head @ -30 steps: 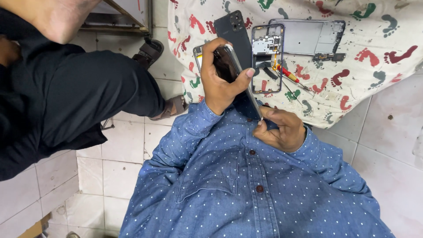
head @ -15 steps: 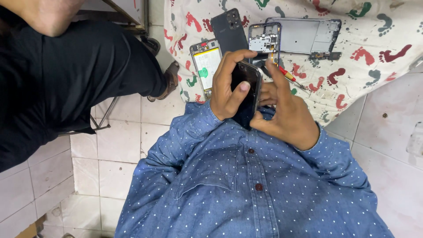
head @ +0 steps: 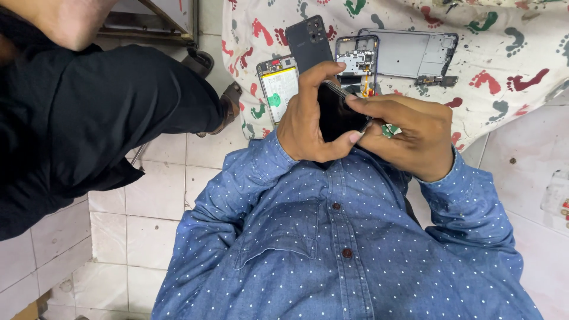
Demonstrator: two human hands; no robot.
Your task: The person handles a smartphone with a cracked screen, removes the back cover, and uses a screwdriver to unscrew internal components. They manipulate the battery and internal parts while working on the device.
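Two hands grip one black phone point(head: 338, 112) mid-frame: left hand point(head: 308, 115) wrapped around its left edge, right hand point(head: 409, 133) pinching its right edge, fingers closed. At 12 o'clock on footprint-patterned cloth point(head: 504, 53): dark back cover point(head: 308, 38), opened phone body point(head: 278, 86), grey frame point(head: 415, 53).

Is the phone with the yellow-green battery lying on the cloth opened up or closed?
Opened up. The phone lies on the footprint-patterned cloth with its back off, battery and circuit board exposed; a separate dark back cover lies beside it.
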